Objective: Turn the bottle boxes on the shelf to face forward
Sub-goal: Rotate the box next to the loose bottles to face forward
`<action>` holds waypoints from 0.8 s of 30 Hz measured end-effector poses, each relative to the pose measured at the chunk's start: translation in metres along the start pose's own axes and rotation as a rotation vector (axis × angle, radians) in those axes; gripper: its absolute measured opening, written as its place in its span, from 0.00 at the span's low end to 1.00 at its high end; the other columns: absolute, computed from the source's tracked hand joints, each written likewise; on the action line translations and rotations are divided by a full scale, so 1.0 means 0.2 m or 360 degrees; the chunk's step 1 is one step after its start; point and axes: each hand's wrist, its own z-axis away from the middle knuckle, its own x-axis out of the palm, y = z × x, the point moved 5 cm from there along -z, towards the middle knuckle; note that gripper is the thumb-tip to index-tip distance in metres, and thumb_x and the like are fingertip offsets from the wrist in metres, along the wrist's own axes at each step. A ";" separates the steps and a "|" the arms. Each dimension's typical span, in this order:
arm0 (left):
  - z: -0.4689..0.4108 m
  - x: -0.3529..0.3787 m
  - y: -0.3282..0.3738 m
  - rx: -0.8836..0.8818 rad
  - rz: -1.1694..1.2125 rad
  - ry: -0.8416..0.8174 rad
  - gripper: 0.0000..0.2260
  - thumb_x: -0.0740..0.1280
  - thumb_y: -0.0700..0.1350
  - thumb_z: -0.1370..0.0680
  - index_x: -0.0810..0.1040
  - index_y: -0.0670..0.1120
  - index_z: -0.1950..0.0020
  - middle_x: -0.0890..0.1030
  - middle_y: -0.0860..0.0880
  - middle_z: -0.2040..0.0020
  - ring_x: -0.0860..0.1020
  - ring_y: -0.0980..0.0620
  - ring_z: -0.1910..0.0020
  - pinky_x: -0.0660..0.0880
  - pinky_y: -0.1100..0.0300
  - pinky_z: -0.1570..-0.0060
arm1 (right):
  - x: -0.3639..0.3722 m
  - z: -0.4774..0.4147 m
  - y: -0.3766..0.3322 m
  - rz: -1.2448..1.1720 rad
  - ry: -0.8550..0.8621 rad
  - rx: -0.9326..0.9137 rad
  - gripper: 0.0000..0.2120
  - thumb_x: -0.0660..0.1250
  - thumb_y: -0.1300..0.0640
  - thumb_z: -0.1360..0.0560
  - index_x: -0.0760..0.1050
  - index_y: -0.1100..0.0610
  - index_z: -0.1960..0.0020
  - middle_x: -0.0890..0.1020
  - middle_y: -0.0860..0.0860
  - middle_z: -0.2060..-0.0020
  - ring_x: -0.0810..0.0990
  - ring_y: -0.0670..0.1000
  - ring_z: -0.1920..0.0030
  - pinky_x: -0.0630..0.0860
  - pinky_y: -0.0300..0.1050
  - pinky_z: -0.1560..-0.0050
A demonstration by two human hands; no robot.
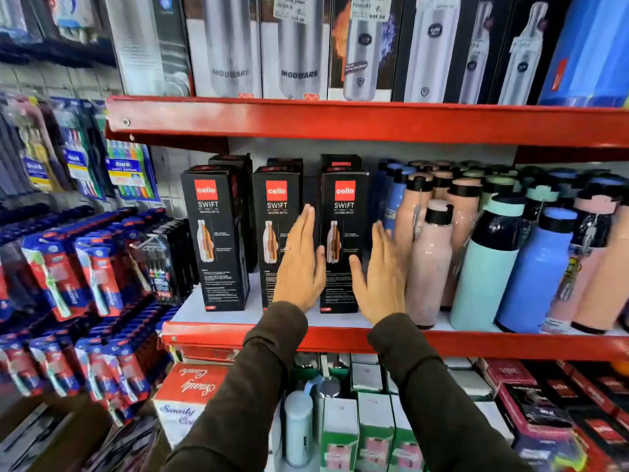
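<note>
Three black bottle boxes with a red logo stand upright along the front of the middle shelf [238,330], their printed fronts facing me: left box [218,240], middle box [274,233], right box [343,212]. More black boxes stand behind them. My left hand [301,264] is flat with fingers straight, in the gap between the middle and right boxes, its thumb against the right box. My right hand [381,277] is flat and open just to the right of the right box, partly blurred. Neither hand grips anything.
Loose pink, blue and teal bottles [432,260] crowd the shelf right of the boxes, close to my right hand. A red shelf above [340,122] holds tall steel-bottle boxes. Toothbrush packs [85,267] hang at left. Boxes and bottles fill the shelf below.
</note>
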 end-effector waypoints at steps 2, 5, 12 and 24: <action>0.03 0.08 -0.07 -0.0223 0.0162 -0.0130 0.26 0.54 0.43 0.16 0.48 0.46 0.20 0.51 0.51 0.19 0.48 0.63 0.21 0.48 0.68 0.24 | 0.07 0.00 0.09 -0.0218 -0.0146 0.0296 0.31 0.57 0.51 0.19 0.48 0.57 0.22 0.55 0.53 0.22 0.52 0.52 0.22 0.52 0.47 0.23; 0.10 0.18 -0.13 -0.0491 0.0348 -0.0260 0.26 0.53 0.43 0.16 0.49 0.46 0.20 0.53 0.49 0.19 0.52 0.56 0.20 0.51 0.63 0.23 | 0.16 0.01 0.17 -0.0407 -0.0273 0.0524 0.28 0.58 0.53 0.19 0.53 0.57 0.23 0.61 0.54 0.24 0.59 0.53 0.24 0.53 0.38 0.30; 0.16 0.34 -0.25 -0.0894 0.0552 -0.0197 0.23 0.58 0.45 0.17 0.60 0.44 0.22 0.70 0.42 0.26 0.69 0.49 0.27 0.65 0.60 0.29 | 0.27 0.01 0.31 -0.0544 -0.0350 0.0698 0.24 0.59 0.54 0.20 0.61 0.55 0.26 0.76 0.56 0.33 0.75 0.54 0.34 0.70 0.46 0.33; 0.18 0.36 -0.28 -0.1025 0.0744 0.0070 0.16 0.60 0.43 0.18 0.74 0.45 0.31 0.80 0.47 0.38 0.77 0.57 0.41 0.70 0.70 0.42 | 0.26 0.05 0.32 -0.0743 -0.0155 0.0702 0.17 0.62 0.60 0.22 0.73 0.56 0.33 0.82 0.51 0.42 0.80 0.49 0.41 0.73 0.41 0.38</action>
